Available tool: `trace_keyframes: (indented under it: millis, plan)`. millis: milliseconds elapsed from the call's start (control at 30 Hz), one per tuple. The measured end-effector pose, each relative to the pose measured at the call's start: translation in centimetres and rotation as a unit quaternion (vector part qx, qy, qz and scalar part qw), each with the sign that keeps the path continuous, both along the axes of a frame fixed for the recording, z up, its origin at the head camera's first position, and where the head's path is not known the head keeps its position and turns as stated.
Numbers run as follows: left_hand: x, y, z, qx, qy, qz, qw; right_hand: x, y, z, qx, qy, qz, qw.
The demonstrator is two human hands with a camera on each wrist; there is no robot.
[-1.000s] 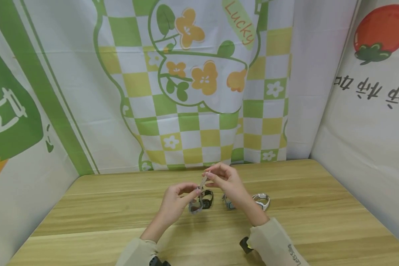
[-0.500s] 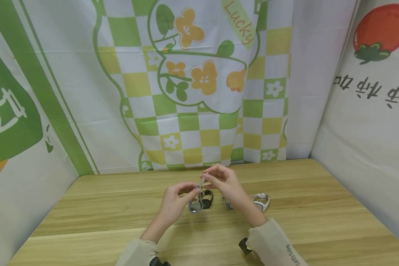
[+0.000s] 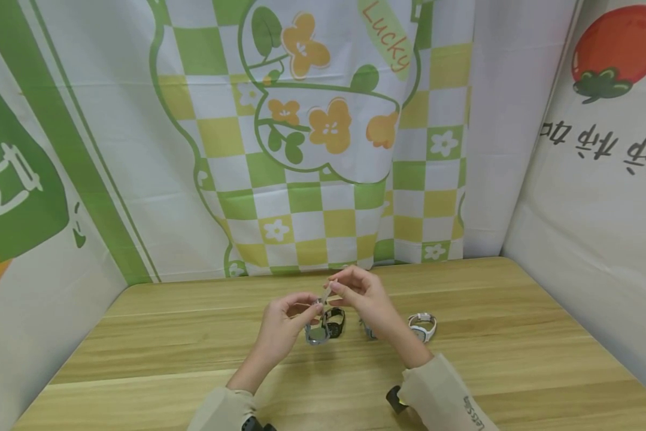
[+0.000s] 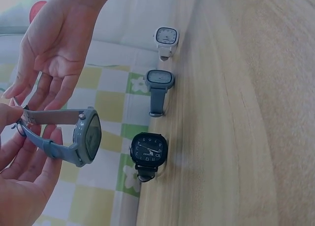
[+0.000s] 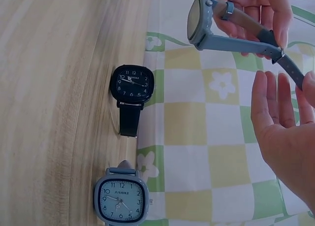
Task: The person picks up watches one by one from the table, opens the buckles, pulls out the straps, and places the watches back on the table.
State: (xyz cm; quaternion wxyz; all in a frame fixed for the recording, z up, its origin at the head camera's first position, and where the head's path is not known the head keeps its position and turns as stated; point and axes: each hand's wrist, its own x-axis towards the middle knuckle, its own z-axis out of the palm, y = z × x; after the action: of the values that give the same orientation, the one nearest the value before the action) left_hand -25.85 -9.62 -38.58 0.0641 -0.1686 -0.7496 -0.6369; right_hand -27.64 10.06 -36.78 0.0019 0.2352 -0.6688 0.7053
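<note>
At the left, the person's left hand (image 3: pixel 279 329), below it a beige sleeve (image 3: pixel 220 407), pinches a grey-blue wristwatch (image 5: pixel 237 44) with a rounded-square case and a flat band, at its buckle. This watch is up off the table between the hands, its case hanging lowest and its band looped, the tail passing through the buckle. Behind it stands a black wristwatch (image 5: pixel 132 83) with a rounded-square dial. Next comes the person's right hand (image 3: pixel 363 299), which pinches the free tail, so each grip is grasping the same band. Past it, partly hidden by the right forearm in the head view, is a second grey-blue wristwatch with a pale dial (image 5: pixel 121 201), then a white wristwatch (image 4: pixel 167 36) at the far right of the row.

The step in hand looks like working the band at its buckle; whether fastening or undoing cannot be told. The next move probably calls for a steady left pinch while the right hand guides the tail.

The table (image 3: pixel 139 347) is light, yellowish wood grain. Around it hang a white cloth with green shapes (image 3: pixel 26 179), a green-and-yellow checked curtain (image 3: pixel 323 209) with orange flowers, and a white cloth with an upside-down red tomato (image 3: pixel 597 209).
</note>
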Motion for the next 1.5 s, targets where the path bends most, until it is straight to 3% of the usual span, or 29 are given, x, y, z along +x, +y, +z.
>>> trace_keyframes:
  millis: [500, 667, 1133, 1500]
  plan:
    - [-0.25, -0.39, -0.32, -0.037, -0.008, -0.043, 0.9984, -0.06, -0.06, -0.17, 0.021, 0.007, -0.023, 0.9995]
    - [-0.16, -0.34, -0.39, -0.039, -0.005, -0.038, 0.9985, -0.01, -0.16, -0.2, 0.025, 0.013, -0.021, 0.9994]
    - [0.11, 0.42, -0.17, 0.015, 0.003, 0.009, 0.9998, -0.1, -0.3, -0.27, 0.004, 0.003, -0.016, 0.9999]
    - [0.21, 0.37, -0.04, 0.026, 0.002, 0.015, 0.9996, -0.15, -0.02, -0.15, 0.005, -0.003, -0.018, 0.9998]
